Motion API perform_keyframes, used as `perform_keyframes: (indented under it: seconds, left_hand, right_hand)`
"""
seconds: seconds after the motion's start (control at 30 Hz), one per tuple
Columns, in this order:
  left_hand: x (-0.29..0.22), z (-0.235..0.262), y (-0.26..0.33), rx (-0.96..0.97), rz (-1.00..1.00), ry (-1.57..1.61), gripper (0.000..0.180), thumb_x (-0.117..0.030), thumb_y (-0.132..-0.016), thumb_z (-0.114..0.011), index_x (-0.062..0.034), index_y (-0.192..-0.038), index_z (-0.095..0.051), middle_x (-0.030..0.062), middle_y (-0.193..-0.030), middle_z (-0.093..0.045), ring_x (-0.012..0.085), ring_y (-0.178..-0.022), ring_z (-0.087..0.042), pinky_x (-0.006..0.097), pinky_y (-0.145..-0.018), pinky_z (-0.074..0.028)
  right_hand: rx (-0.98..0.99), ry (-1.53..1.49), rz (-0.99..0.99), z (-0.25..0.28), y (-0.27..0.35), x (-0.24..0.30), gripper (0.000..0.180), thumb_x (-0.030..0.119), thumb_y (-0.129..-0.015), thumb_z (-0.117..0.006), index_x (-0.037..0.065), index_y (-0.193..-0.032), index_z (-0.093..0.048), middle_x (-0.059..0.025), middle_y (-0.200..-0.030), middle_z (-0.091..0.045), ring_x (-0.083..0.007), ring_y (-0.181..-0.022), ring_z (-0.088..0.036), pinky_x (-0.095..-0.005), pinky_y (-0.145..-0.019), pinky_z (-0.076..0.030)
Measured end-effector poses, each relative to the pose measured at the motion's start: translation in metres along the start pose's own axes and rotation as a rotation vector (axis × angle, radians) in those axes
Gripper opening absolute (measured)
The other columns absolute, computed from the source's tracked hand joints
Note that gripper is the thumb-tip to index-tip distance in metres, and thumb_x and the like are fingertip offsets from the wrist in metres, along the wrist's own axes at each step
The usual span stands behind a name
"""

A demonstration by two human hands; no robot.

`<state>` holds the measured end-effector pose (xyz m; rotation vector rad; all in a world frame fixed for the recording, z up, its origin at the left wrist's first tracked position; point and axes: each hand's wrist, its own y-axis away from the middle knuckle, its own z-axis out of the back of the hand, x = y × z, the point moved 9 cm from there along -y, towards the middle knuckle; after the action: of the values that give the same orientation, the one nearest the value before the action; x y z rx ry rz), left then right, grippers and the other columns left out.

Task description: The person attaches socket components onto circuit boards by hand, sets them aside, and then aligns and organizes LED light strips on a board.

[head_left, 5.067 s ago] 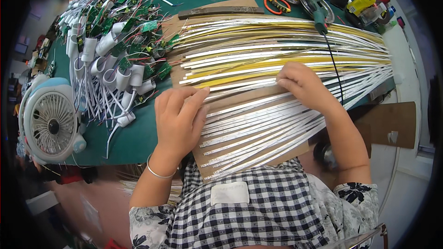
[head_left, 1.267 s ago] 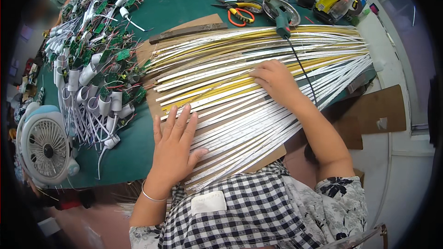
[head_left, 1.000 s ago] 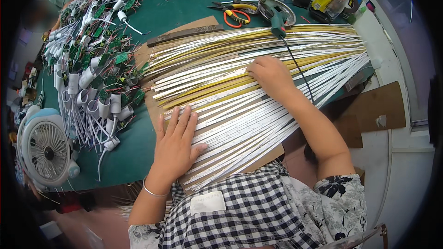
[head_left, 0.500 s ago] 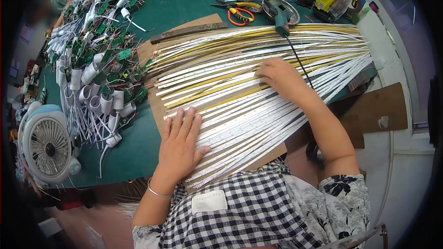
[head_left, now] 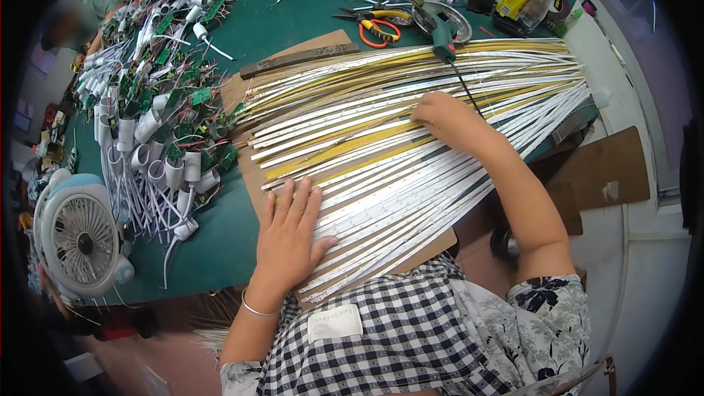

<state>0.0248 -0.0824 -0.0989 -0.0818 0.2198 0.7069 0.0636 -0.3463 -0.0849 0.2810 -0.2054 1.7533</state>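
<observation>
Pressing flat on a fan of long white and yellow strips, the left hand lies with fingers spread and grasps nothing, while the right hand rests palm down farther along the same strips, fingers loosely curled, with no strip visibly pinched; the strips lie on a cardboard sheet over the green table, just in front of the person. Judged from this head view, the loosely overlapping strips could slide off the cardboard or tangle, and the black cord of the green tool crossing them could snag.
</observation>
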Motion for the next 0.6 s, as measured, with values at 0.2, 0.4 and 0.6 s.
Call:
perform_keyframes:
  seconds: [0.2, 0.4, 0.6]
  left_hand:
    - [-0.001, 0.004, 0.000, -0.038, -0.016, 0.008, 0.077, -0.046, -0.080, -0.064, -0.0045, -0.140, -0.041, 0.0151, -0.148, -0.036, 0.0336, -0.139, -0.029, 0.050, -0.114, -0.018]
    - [-0.001, 0.004, 0.000, -0.032, -0.006, 0.016, 0.075, -0.045, -0.080, -0.065, -0.0058, -0.139, -0.043, 0.0140, -0.148, -0.037, 0.0332, -0.138, -0.031, 0.049, -0.114, -0.019]
    - [0.000, 0.002, 0.000, -0.006, -0.006, 0.034, 0.075, -0.047, -0.083, -0.059, -0.0042, -0.142, -0.039, 0.0156, -0.150, -0.033, 0.0347, -0.139, -0.028, 0.049, -0.114, -0.017]
  right_hand:
    - [-0.048, -0.004, 0.067, 0.003, 0.003, 0.005, 0.017, 0.002, -0.079, -0.060, 0.003, -0.096, -0.065, -0.0104, -0.099, -0.061, -0.0307, -0.099, -0.057, -0.0390, -0.090, -0.046]
    - [-0.246, 0.356, 0.193, 0.002, 0.007, 0.020, 0.009, 0.008, -0.077, -0.060, 0.009, -0.085, -0.065, -0.0029, -0.089, -0.063, -0.0211, -0.091, -0.060, -0.0342, -0.077, -0.047]
    - [-0.589, 0.332, 0.251, 0.029, 0.021, 0.032, 0.010, 0.008, -0.070, -0.064, 0.010, -0.079, -0.062, -0.0037, -0.076, -0.059, -0.0204, -0.078, -0.059, -0.0337, -0.072, -0.046]
